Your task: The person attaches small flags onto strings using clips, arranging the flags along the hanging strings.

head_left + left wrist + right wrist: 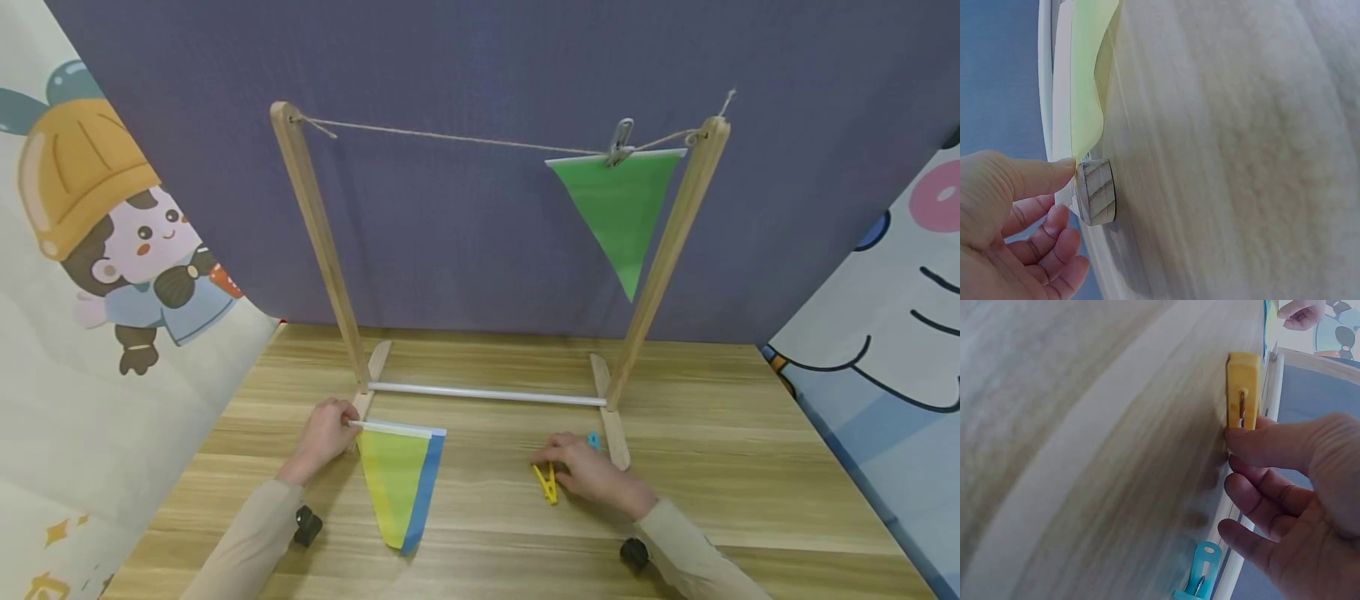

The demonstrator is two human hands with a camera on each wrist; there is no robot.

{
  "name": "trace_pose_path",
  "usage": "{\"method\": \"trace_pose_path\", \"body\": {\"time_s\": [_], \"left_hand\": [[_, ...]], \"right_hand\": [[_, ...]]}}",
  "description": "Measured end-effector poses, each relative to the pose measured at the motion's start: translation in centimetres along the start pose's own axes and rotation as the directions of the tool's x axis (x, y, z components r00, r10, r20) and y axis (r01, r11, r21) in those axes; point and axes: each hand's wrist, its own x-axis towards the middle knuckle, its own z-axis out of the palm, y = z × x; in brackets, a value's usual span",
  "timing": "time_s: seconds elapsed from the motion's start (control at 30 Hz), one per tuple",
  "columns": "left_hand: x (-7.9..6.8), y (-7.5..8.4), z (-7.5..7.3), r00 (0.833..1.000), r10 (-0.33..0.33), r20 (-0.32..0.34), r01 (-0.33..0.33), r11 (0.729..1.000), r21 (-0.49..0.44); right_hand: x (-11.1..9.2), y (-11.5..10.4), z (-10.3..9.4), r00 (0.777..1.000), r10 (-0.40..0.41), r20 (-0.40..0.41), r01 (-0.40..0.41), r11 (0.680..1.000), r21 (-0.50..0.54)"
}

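My left hand pinches the white top edge of a yellow-green pennant at its left corner. A blue pennant shows along the right side, beneath the yellow one. In the left wrist view, thumb and forefinger meet at that white edge, beside the end of a wooden foot. My right hand grips a yellow clothespin between thumb and fingers, low over the table. Just below those fingers in the right wrist view, a light-blue clothespin lies on the table.
A wooden stand has two leaning posts, a white crossbar and a string tied between their tops. From the string's right part hangs a green pennant, held by a metal clip. Behind rises a dark blue panel.
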Motion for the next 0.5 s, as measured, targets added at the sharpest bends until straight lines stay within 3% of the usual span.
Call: {"method": "trace_pose_path", "body": {"time_s": [0.17,0.3,0.4,0.5], "left_hand": [[-0.07,-0.07,-0.27,0.997,0.071,-0.028,-0.071,0.997,-0.012],[0.00,-0.14,-0.51,0.996,0.089,-0.028,-0.091,0.992,-0.084],[0.11,-0.09,-0.77,0.998,0.064,0.002,-0.062,0.977,-0.205],[0.17,0.04,-1.03,0.998,-0.002,0.058,0.020,0.946,-0.325]], "right_hand": [[0.06,-0.03,0.02,1.000,-0.015,0.019,0.015,1.000,0.002],[0.07,-0.05,-0.12,0.999,-0.024,0.043,0.024,1.000,0.004],[0.09,-0.08,-0.26,0.998,-0.054,0.046,0.053,0.998,0.016],[0.14,-0.14,-0.37,0.995,-0.086,0.042,0.085,0.996,0.020]]}}
